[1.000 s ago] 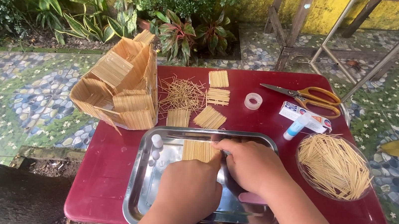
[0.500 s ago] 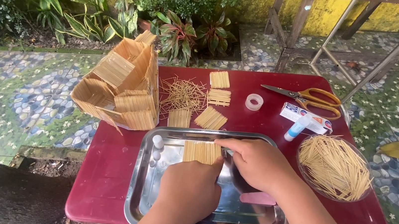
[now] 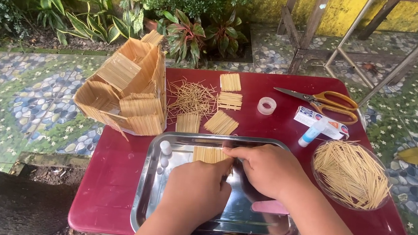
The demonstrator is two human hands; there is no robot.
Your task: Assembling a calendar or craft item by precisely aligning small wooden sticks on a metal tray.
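On the red counter (image 3: 112, 185) a metal tray (image 3: 148, 189) lies at the near edge. Inside it, near its far rim, both hands meet: the left hand (image 3: 198, 190) and right hand (image 3: 266, 168) each have their grip closed on a small stick panel (image 3: 209, 155).

One head-worn camera is looking steeply down and forward, sitting close above the red surface (image 3: 105, 195), taking in its whole top and the garden plants (image 3: 187, 31) beyond.
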